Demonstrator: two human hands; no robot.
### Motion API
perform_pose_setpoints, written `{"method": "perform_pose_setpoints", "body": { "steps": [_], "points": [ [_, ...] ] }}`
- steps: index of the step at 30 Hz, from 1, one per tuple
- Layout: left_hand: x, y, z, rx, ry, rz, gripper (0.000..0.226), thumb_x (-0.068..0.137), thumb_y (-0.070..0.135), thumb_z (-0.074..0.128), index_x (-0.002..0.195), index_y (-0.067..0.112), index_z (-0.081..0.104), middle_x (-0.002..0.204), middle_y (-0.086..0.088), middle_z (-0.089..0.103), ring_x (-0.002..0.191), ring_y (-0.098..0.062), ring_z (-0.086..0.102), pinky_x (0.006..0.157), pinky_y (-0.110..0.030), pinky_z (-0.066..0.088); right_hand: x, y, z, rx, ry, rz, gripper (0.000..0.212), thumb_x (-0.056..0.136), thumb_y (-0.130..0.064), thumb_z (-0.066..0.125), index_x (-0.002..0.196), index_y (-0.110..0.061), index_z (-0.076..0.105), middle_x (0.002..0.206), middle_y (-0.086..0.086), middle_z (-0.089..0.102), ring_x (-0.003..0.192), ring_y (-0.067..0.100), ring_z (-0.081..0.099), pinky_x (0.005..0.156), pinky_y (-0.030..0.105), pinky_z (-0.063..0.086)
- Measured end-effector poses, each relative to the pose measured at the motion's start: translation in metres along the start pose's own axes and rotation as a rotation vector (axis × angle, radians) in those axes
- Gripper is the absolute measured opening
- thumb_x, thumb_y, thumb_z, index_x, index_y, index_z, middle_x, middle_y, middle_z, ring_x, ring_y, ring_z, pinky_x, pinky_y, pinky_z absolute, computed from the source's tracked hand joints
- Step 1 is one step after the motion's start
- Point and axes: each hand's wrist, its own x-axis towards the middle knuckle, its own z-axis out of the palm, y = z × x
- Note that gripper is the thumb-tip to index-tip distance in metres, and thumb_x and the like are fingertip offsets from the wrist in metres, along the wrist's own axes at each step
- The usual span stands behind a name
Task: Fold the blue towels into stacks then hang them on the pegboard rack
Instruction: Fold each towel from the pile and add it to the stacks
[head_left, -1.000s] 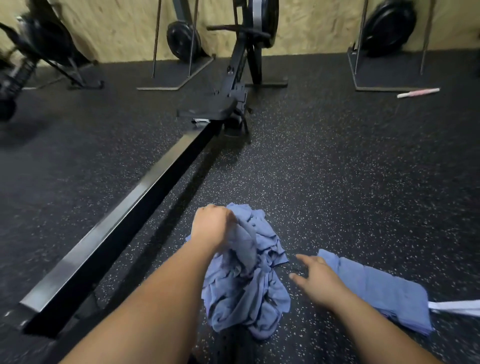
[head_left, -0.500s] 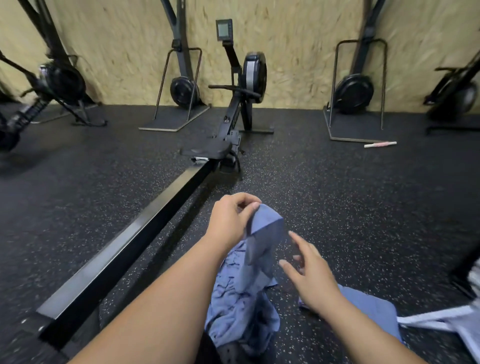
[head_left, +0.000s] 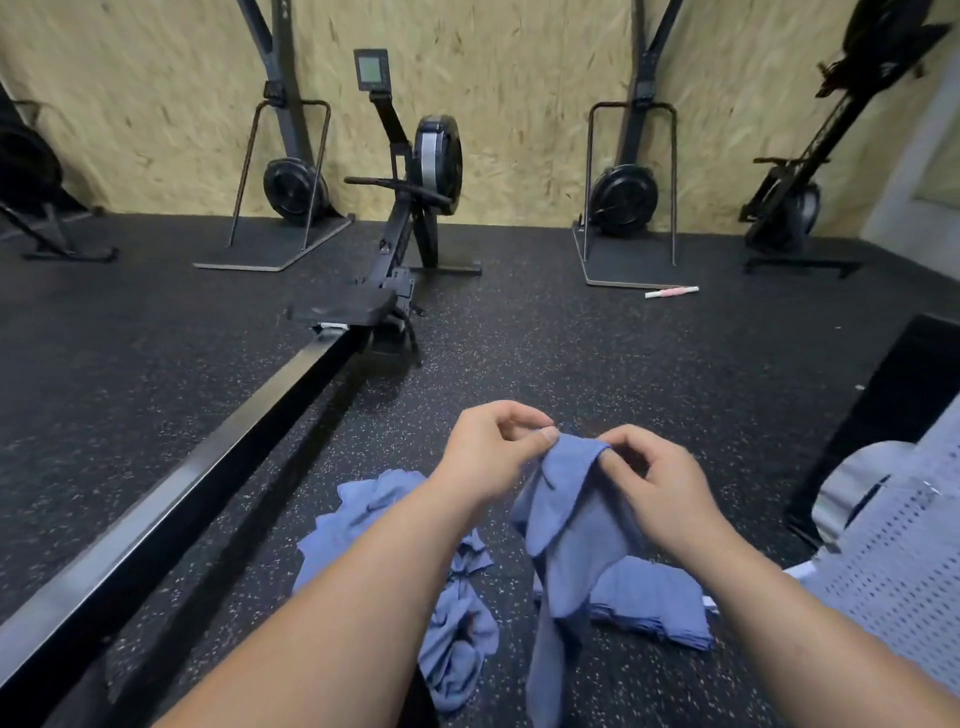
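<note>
Pinched a towel (head_left: 571, 519) with curled fingers of left hand (head_left: 488, 457) and right hand (head_left: 660, 483). Held it above the stack (head_left: 649, 608).

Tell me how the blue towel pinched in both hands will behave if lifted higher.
Probably floppy: the towel hangs limp and creased below the left hand and right hand. Likely light, since two small pinches alone hold it up. It should not slip easily; the cloth looks matte and soft.
</note>
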Motion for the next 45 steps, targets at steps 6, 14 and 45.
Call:
{"method": "perform_pose_setpoints", "body": {
  "steps": [6,14,45],
  "points": [
    [0.01,-0.007,0.027,0.121,-0.156,-0.081,0.007,0.094,0.02,0.082,0.092,0.013,0.084,0.064,0.009,0.065,0.05,0.0,0.046,0.051,-0.015,0.038,-0.001,0.028,-0.025,0.03,-0.024,0.161,0.012,0.1,-0.023,0.071,0.089,-0.027,0.075,0.081,-0.006,0.077,0.075,0.01,0.065,0.075,0.036,0.05],
    [0.034,-0.003,0.069,0.014,-0.005,-0.159,0.01,0.093,0.026,0.082,0.087,0.017,0.083,0.054,0.017,0.062,0.049,-0.002,0.05,0.05,-0.014,0.039,-0.003,0.041,-0.037,-0.064,0.032,0.319,0.031,0.098,-0.043,0.07,0.076,-0.021,0.068,0.068,-0.008,0.066,0.061,0.006,0.053,0.064,0.034,0.047],
    [0.037,0.006,0.117,0.045,-0.12,0.191,0.001,0.095,0.018,0.079,0.095,0.019,0.078,0.077,0.012,0.075,0.063,0.004,0.059,0.064,-0.011,0.044,0.007,0.043,-0.07,0.483,0.028,0.302,0.029,0.095,-0.004,0.076,0.12,-0.017,0.068,0.104,0.002,0.082,0.1,0.019,0.078,0.088,0.031,0.06]
  ]
}}
